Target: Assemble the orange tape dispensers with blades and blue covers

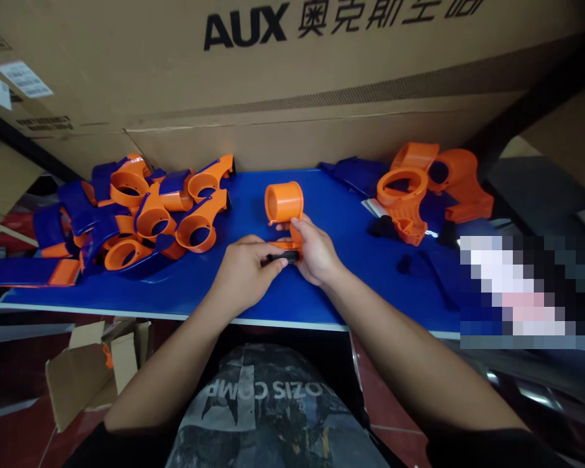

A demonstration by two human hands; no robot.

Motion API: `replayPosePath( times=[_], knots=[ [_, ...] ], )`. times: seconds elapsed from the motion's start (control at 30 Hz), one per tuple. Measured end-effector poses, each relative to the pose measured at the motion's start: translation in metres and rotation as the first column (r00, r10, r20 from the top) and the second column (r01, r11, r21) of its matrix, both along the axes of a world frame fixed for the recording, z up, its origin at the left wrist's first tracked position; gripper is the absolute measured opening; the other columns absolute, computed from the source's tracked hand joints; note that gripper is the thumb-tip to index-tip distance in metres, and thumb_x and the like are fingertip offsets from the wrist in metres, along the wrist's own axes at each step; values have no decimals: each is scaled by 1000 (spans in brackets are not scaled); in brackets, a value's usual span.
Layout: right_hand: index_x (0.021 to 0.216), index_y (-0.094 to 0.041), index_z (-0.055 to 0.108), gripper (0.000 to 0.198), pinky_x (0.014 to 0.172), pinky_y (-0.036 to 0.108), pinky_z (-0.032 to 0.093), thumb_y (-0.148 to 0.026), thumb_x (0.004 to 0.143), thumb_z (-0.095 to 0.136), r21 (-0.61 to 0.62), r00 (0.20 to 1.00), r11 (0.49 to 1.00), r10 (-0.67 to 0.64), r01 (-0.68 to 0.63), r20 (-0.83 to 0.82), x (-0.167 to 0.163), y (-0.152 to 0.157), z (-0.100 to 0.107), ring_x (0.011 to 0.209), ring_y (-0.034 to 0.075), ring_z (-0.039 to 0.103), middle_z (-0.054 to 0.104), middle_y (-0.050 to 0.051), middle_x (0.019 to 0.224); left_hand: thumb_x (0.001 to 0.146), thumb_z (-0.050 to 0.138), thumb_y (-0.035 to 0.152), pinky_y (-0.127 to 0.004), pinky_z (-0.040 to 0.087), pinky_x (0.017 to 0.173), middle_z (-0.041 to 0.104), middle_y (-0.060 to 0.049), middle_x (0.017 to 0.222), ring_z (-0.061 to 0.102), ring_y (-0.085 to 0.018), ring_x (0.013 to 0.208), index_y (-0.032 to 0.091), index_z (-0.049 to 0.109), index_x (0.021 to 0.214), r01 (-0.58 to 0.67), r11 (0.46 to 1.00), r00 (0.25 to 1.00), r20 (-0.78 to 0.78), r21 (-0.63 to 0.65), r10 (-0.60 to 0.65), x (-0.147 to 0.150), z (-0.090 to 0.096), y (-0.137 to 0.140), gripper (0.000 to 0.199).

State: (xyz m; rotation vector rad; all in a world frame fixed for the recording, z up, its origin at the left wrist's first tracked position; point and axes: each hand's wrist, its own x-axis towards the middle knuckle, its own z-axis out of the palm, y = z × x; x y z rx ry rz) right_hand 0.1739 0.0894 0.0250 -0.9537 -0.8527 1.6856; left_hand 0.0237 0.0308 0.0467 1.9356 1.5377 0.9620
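Head view: an orange holder point(283, 203) sits in both hands over the middle of the blue tabletop point(253, 188), between a left-hand pile of orange-and-blue pieces point(149, 198) and a smaller right-hand group point(409, 159).

It looks like light, stiff moulded plastic, smooth enough to slip a little but hardly fragile; the narrow handle on the near side of its round drum seems the surest hold. The right hand point(319, 253) grasps that handle, thumb along it just near of the drum, its other fingers largely hidden behind. The left hand point(246, 270) comes in from the left, thumb and forefinger pinching a black piece point(286, 257) at the handle's near end. Both forearms angle inward from the near edge.
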Motion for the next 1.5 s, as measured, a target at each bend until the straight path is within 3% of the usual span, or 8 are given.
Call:
replayPosePath(
  times=[0.17,0.37,0.6,0.73,0.97,1.2,1.5],
  knots=[
    [103,-25,66,24,59,27,46,-39,84,64,11,1000,1000,-22,22,6,-1,0,-2,74,15,58,66,2,96,88,77,19,-31,52,69,69,-1,82,62,-14,72,26,83,98,48,998,993,-112,29,-45,2,6,3,14],
    [102,-25,61,24,56,26,45,-39,82,64,10,999,998,-54,54,1,-2,3,-5,73,14,60,63,1,97,92,74,24,-33,55,76,64,-2,85,61,-15,75,23,81,103,22,988,989,-146,152,0,10,-7,4,14],
    [104,-28,58,28,42,22,36,-40,80,66,-80,999,997,0,3,40,-1,2,0,64,13,54,60,0,96,101,59,27,-41,57,91,64,-14,120,63,-25,106,17,70,130,78,920,930,-359,385,72,6,-32,-4,32],
    [100,-27,57,22,42,22,39,-36,81,65,-78,998,997,-8,12,60,-2,2,-1,63,12,50,59,-1,95,103,57,30,-43,57,91,67,-15,122,63,-27,107,16,62,139,202,906,858,-514,373,20,0,-33,-2,39],
    [103,-28,58,22,43,23,42,-38,84,62,-76,995,997,27,-21,91,-3,1,0,64,12,50,61,0,102,107,46,21,-41,57,90,71,-14,118,65,-24,100,12,63,133,321,876,784,-620,359,-33,-7,-23,7,33],
    [102,-28,57,22,43,24,42,-39,83,63,-74,997,997,3,2,74,-2,2,-3,66,14,53,59,0,99,106,50,25,-46,57,95,71,-17,122,67,-27,106,11,61,137,352,871,767,-639,343,-58,-8,-32,8,36],
    [104,-29,60,23,45,23,44,-39,84,65,-81,998,997,14,-9,68,-1,1,-2,67,14,53,59,0,95,97,65,17,-40,57,95,73,-7,112,67,-19,99,19,71,123,252,890,945,-293,379,-143,-9,-29,15,28]
  ],
)
